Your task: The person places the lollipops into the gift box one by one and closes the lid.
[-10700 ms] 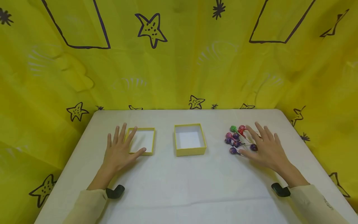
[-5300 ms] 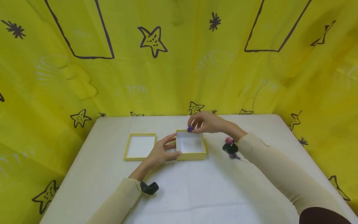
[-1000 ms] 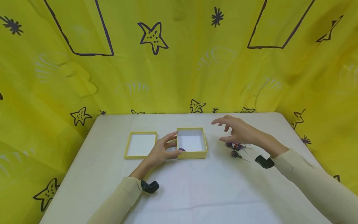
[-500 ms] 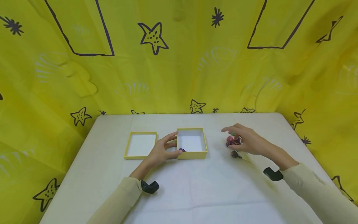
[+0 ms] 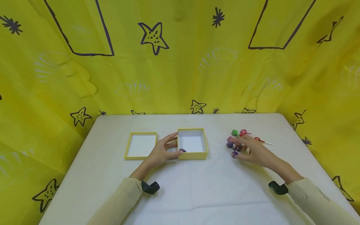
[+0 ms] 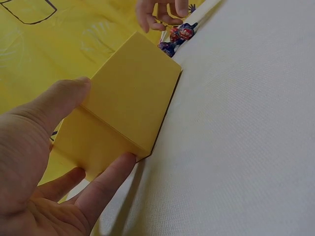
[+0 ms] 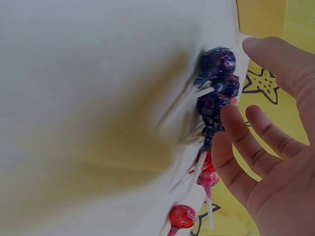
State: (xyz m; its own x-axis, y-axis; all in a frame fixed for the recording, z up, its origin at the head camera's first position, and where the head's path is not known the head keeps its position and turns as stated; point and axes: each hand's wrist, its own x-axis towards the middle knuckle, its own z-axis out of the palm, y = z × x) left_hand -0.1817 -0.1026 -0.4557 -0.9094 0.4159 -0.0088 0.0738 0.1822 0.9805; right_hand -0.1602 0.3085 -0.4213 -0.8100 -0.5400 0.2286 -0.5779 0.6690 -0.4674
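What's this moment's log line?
left hand holds yellow box; right hand over lollipop pile, no grip visible; dark lollipop inside box; shallow yellow tray left of box

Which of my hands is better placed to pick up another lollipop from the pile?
Your right hand, most likely: its fingers are right beside the lollipops and seem to hold nothing. Your left hand is farther away, gripping the box.
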